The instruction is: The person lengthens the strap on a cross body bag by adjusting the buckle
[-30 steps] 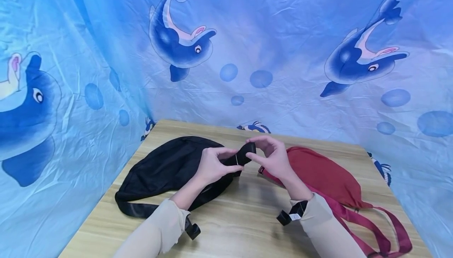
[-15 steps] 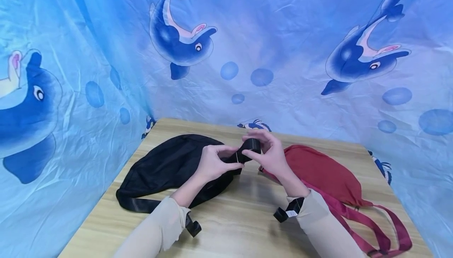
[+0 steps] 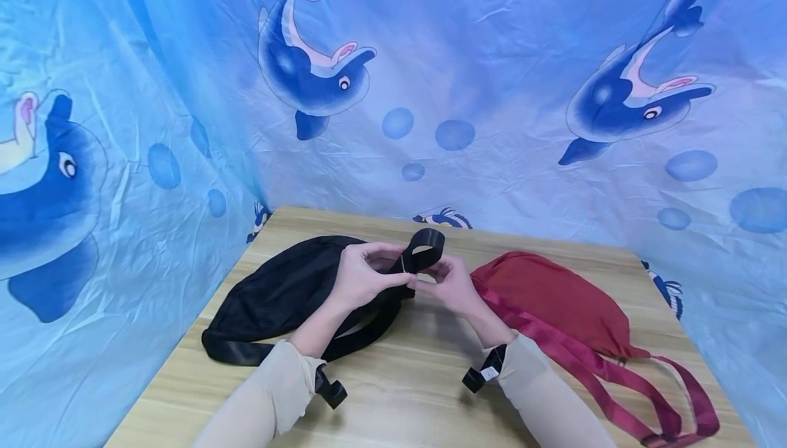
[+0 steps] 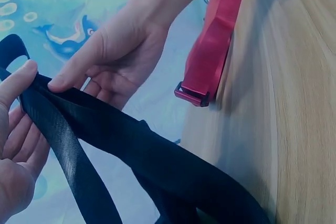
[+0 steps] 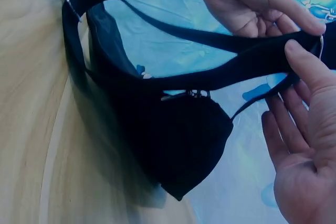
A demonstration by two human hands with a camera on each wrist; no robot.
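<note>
A black waist bag (image 3: 289, 291) lies at the left of the table, its strap lifted at the right end. In the head view, my left hand (image 3: 363, 281) pinches that black strap (image 4: 63, 140) between thumb and fingers. Facing it, my right hand (image 3: 451, 285) pinches the strap just below a folded loop (image 3: 434, 243) that stands above both hands. A thin metal-looking slider (image 5: 321, 48) crosses the strap by the thumbs in the right wrist view. The right fingertips are partly hidden behind the webbing.
A red waist bag (image 3: 559, 301) lies on the right, its dark-pink straps (image 3: 639, 393) trailing toward the front right corner. The wooden table (image 3: 399, 393) meets a blue dolphin-print curtain (image 3: 492, 93) at the back. Black wrist-camera mounts (image 3: 332, 390) hang under both sleeves.
My right hand has moved down and left, from around the loop to the strap beneath it. The loop now stands up uncovered. The left hand has shifted slightly left.
</note>
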